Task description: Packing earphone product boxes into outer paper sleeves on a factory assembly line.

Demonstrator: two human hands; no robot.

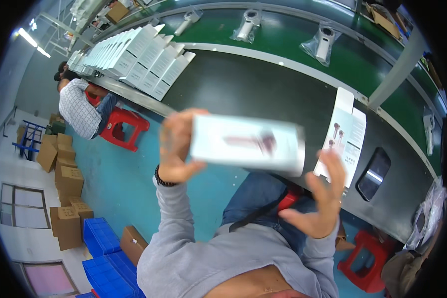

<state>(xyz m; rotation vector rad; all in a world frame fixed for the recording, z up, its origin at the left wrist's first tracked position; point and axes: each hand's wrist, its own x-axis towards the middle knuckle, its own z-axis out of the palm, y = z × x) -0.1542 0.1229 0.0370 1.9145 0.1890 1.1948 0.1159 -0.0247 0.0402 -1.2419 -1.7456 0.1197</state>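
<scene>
Head view: white box (247, 143) above lap, off table (263, 94) edge, long axis left-right; left hand (176, 146) clamped on left end, right hand (323, 198) spread wide just beneath right end.

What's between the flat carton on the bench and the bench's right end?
In the head view, a dark phone lies on the bench just right of the flat carton.
</scene>
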